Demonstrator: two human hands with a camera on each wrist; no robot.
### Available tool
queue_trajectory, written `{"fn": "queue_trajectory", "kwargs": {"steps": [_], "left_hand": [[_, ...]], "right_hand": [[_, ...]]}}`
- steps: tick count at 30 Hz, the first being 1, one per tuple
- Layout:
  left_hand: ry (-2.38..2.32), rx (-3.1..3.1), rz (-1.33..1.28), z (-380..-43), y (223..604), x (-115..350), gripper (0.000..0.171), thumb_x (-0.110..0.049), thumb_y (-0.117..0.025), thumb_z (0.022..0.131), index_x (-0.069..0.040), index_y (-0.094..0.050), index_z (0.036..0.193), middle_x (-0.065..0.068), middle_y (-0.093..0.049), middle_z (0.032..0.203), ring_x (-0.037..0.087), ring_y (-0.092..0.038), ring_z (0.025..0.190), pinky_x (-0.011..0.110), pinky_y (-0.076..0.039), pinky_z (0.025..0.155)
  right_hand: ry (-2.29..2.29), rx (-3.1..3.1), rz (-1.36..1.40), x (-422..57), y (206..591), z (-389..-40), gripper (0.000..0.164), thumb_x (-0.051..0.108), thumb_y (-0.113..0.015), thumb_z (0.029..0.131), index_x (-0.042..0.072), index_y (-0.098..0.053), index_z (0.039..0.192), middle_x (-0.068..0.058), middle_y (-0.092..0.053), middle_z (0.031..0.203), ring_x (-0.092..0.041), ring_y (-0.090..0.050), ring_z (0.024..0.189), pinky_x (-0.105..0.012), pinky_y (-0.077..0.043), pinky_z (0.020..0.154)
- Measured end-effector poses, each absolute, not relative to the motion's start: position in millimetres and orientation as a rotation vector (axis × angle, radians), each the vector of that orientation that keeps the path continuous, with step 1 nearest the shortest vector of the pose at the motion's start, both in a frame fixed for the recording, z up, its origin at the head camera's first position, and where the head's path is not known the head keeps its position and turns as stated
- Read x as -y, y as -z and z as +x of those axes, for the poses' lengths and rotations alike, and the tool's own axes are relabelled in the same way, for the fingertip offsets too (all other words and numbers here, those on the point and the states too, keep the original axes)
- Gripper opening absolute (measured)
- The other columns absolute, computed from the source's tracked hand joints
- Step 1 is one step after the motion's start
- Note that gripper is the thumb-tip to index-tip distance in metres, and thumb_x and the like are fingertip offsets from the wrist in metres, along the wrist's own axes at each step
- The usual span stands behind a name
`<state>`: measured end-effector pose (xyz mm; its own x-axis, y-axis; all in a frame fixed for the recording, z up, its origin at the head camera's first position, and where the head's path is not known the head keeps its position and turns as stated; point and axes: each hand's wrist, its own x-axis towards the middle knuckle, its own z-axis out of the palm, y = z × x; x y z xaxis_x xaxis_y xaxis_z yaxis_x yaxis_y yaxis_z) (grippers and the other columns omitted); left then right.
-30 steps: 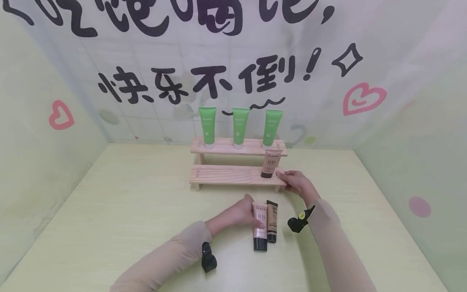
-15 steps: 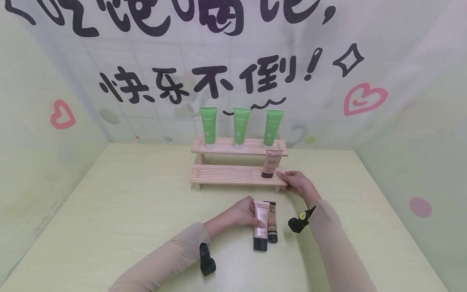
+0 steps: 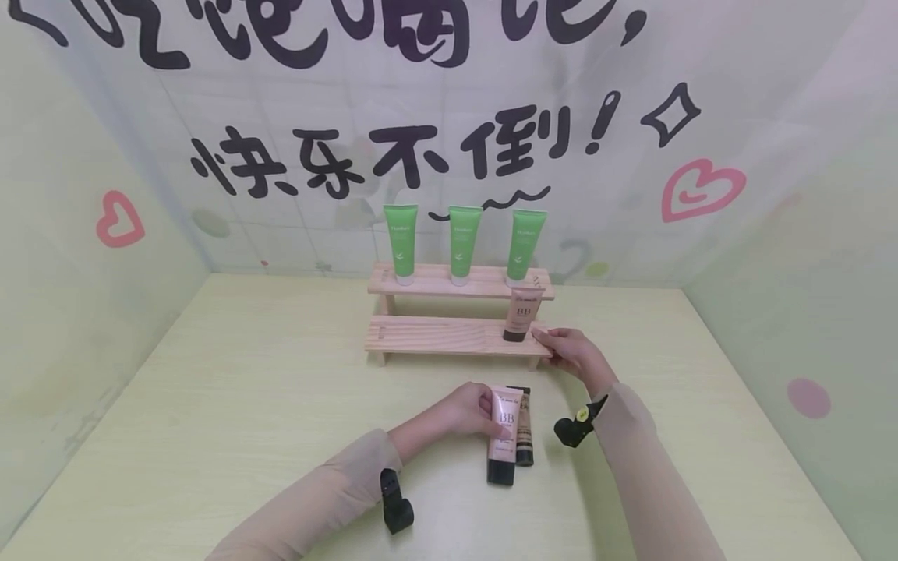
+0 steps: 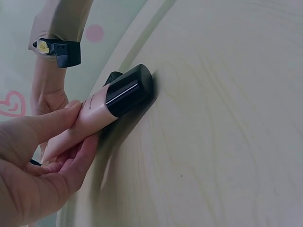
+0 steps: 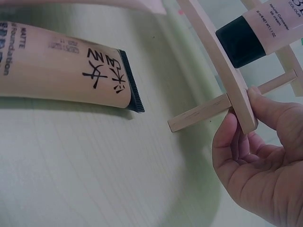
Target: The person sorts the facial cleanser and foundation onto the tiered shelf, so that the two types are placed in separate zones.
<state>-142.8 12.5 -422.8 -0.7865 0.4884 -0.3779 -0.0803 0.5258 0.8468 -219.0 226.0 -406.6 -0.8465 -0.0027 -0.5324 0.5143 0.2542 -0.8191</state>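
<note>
My left hand pinches a pink BB cream tube with a black cap between thumb and fingers. In the left wrist view that tube is tilted, its black cap close to the table. Just right of it, partly hidden, a tan foundation tube lies on the table; its crimped black end shows in the right wrist view. My right hand grips the right end of the lower shelf of a two-step wooden rack, thumb on top and fingers beneath. Beside the thumb, another BB cream tube stands on its cap.
Three green tubes stand on the rack's upper step, spaced apart. The rack stands on a pale wooden table. A printed white backdrop rises behind it, with side panels at left and right.
My left hand has shifted slightly right with the pink BB cream tube, which now overlaps more of the foundation tube. My right hand keeps its grip on the rack.
</note>
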Motion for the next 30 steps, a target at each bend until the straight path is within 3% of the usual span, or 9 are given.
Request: {"fn": "queue_trajectory", "kwargs": {"steps": [30], "left_hand": [[-1.372,-2.261,0.339,-174,383,20,0.037,-0.008,-0.076,0.068,-0.003,-0.057,0.100,0.006,-0.061,0.094,0.016,-0.060,0.087,0.028,-0.053,0.084]], "right_hand": [[1.665,-2.065,0.423,-227,406,-218,0.052,0.026,-0.049,0.094,-0.010,-0.034,0.128,0.003,-0.051,0.073,-0.004,-0.049,0.064,-0.016,-0.049,0.063]]}}
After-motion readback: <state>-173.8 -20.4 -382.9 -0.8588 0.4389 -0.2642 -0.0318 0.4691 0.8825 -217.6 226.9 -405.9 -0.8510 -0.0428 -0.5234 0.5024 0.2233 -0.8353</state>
